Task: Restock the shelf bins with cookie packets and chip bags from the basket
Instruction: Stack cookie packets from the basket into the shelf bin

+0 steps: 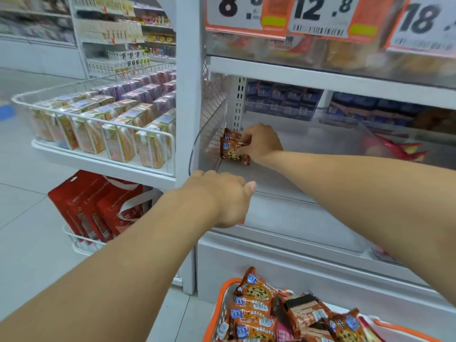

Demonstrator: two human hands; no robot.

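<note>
Bright, even shop light with faint shadows, glare on the clear bin front [283,218], motion blur on the price tags [320,18], wide-angle bending at edges.

Both arms reach forward; right hand [261,141] curls its grip, while left hand [222,196] hangs knuckles-up, seemingly curled.

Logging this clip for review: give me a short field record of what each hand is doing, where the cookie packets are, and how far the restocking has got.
right hand: holds cookie packets against the bin's left wall
left hand: rests at the clear bin front edge; grip hidden
basket: orange, below, holds more packets
bin fill: nearly bare
neighbouring bin: red bags
</note>
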